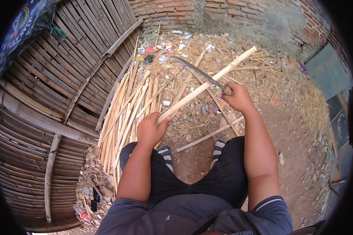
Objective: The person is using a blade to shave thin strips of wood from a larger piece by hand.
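Observation:
My left hand [150,128] grips the near end of a long pale wooden strip [190,97], its fingers wrapped around it. The strip slants up and away to the right, its far end raised over the straw. In my right hand [237,96] is the short handle of a machete [198,71] with a dark, slightly curved blade. The blade points far left and crosses over the strip near its middle; whether it touches the wood I cannot tell. My striped socks [218,150] show below, between my bent knees.
A pile of pale wooden strips [123,111] lies on the left, beside a slatted bamboo wall [72,66]. One loose stick [200,139] rests on the dirt before my feet. Straw, stones and litter [162,49] spread toward the brick wall [227,17]. Grey panels [331,72] stand at right.

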### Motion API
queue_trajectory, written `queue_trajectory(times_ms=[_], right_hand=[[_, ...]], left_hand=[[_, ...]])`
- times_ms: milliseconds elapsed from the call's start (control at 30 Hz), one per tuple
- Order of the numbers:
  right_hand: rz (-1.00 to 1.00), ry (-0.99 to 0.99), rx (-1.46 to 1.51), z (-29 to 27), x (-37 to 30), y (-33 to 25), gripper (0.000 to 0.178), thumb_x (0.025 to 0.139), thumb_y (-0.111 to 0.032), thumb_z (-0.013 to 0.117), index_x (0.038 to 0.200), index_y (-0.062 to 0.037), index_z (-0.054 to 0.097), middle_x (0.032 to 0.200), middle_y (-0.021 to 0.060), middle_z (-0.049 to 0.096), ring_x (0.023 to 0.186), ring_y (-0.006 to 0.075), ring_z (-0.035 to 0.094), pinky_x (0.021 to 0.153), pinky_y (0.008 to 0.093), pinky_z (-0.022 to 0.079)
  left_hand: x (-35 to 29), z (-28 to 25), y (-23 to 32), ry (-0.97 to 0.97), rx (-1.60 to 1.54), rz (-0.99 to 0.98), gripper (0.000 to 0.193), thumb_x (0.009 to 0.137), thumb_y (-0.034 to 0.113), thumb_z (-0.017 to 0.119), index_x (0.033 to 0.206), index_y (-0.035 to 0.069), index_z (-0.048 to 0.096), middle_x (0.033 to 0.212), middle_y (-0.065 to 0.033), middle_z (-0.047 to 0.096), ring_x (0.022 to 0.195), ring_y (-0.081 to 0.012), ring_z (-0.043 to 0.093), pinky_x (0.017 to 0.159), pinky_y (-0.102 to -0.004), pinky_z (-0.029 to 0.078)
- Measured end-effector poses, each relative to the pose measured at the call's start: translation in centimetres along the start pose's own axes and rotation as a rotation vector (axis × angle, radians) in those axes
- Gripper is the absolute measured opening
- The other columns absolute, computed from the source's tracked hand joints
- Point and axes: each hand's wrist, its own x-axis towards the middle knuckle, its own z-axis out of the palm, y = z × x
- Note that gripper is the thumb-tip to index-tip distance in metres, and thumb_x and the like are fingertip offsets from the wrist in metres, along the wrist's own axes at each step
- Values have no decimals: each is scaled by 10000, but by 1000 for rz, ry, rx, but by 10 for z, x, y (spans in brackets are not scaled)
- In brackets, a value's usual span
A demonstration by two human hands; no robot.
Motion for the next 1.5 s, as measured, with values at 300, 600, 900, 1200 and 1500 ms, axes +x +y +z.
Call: queue_trajectory(times_ms=[300,600,900,1200,1500], right_hand=[[-211,-154,-186,11,-16,-41,369,806,-325,903,1086,-117,782,906,169,763,865,401,731,739,472,556],[-10,-29,-43,0,-1,-6,387,846,-332,884,1108,-72,767,968,220,763,942,429,734,807,506,564],[-122,-191,-140,4,-12,-41,363,847,-323,874,1106,-92,770,948,197,763,950,406,741,810,511,567],[-23,-109,-63,3,-3,-14,390,845,-315,881,1157,-106,779,963,196,775,919,392,749,810,480,573],[-64,-145,-66,7,-3,-15,401,848,-322,879,1165,-101,770,977,193,777,928,387,753,798,480,570]], left_hand=[[-1,3,-4,0,-14,-8,450,956,463,791,971,14,774,829,-205,739,749,-387,722,695,-483,555],[0,0,2,2,-14,-9,442,957,469,790,986,28,781,850,-205,744,749,-381,726,700,-485,560],[-1,2,-4,7,-3,-7,447,957,469,789,985,23,778,844,-204,743,751,-380,727,700,-486,559],[-1,3,-3,35,-12,29,450,958,471,789,971,22,773,819,-196,735,741,-381,719,688,-484,553],[0,1,-2,-3,-5,-8,442,957,462,791,977,20,779,834,-206,742,757,-392,724,700,-488,557]])
